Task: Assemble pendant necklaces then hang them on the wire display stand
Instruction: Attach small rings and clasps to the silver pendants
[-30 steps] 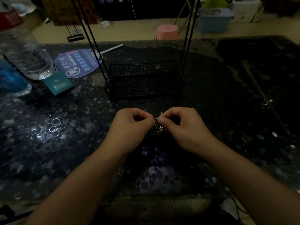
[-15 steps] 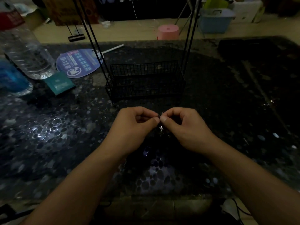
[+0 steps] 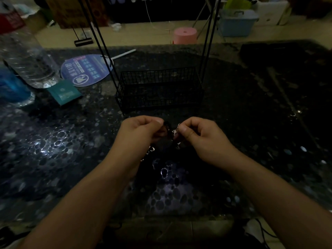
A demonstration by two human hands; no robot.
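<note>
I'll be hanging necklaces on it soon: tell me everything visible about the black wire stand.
The wire display stand is thin black metal: a rectangular mesh basket forms its base, with paired slim rods rising at each end out of the frame's top. It stands upright on the dark speckled table, beyond both hands, touching neither. Nothing visibly hangs on it.

You are looking down at a dark, speckled stone table (image 3: 53,159) in dim light, with pale glare spots on its glossy top near you and to your left. Beyond its far edge lies a tan floor (image 3: 143,35) with a pink stool (image 3: 185,35), a light blue plastic bin (image 3: 237,24) and a brown cardboard box (image 3: 75,11). The far background is too dark to make out.
</note>
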